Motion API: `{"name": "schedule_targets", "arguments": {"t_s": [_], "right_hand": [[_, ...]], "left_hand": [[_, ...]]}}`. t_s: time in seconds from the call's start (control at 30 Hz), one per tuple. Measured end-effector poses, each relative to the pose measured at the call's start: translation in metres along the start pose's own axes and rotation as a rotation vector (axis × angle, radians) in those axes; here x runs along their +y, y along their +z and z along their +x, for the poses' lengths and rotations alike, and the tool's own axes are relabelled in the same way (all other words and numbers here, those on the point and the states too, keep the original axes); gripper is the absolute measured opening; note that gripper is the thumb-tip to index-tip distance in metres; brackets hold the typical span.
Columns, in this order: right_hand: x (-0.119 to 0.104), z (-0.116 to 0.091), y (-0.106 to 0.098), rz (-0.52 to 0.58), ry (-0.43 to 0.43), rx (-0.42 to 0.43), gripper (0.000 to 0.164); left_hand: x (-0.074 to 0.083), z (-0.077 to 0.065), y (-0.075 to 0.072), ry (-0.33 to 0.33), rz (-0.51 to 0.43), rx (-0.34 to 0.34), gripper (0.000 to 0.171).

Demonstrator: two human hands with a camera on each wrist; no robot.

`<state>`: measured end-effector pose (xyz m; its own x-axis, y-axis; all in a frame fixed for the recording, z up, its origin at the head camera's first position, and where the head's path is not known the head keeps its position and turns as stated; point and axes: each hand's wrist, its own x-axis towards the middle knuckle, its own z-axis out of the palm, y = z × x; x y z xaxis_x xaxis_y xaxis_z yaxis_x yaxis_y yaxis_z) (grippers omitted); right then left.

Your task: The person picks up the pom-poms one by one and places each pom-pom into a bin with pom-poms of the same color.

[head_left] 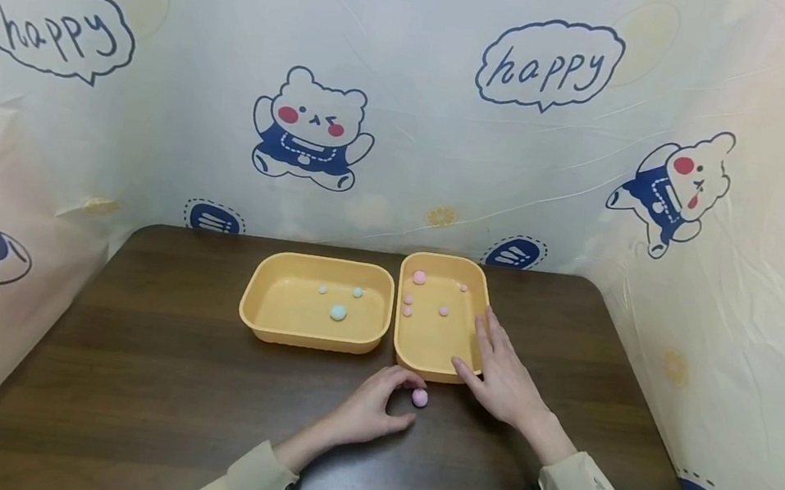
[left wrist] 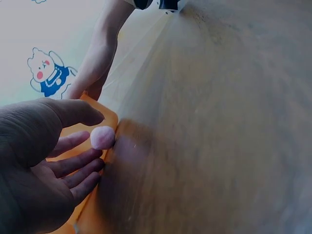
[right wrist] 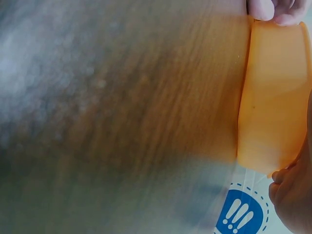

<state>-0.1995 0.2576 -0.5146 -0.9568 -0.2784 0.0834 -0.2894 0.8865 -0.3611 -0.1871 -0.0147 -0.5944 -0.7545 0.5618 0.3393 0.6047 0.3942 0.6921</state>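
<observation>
A pink ball (head_left: 420,398) lies on the brown table just in front of the right-hand yellow tray (head_left: 438,350). Around its left side my left hand (head_left: 371,408) spreads thumb and fingers, without pinching it. From the left wrist, the ball (left wrist: 102,138) appears between the thumb tip and the fingers; whether a fingertip touches it I cannot tell. My right hand (head_left: 505,380) rests its fairly straight fingers on the right rim of that tray. Several pink balls of different sizes lie inside, among them a larger pink ball (head_left: 419,277) at the back.
To the left, a second yellow tray (head_left: 257,314) lies lengthwise beside the first and holds three pale blue balls, the largest blue ball (head_left: 338,312) nearest the front. A printed curtain (head_left: 409,115) hangs behind and on both sides of the brown table (head_left: 144,378).
</observation>
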Motion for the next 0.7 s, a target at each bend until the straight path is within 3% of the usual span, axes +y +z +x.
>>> {"name": "schedule_targets", "arguments": {"t_s": [0.3,0.53,0.7], "right_hand": [[0.0,0.0,-0.001,0.009,0.016,-0.025,0.095],[0.0,0.0,-0.001,0.008,0.012,-0.024,0.095],[-0.002,0.001,-0.001,0.01,0.014,-0.03,0.095]], "left_hand": [[0.022,0.002,-0.001,-0.1,-0.008,-0.068,0.049],[0.025,0.004,0.002,-0.009,0.015,-0.032,0.045],[0.024,0.004,0.006,-0.043,0.005,-0.012,0.042]]}}
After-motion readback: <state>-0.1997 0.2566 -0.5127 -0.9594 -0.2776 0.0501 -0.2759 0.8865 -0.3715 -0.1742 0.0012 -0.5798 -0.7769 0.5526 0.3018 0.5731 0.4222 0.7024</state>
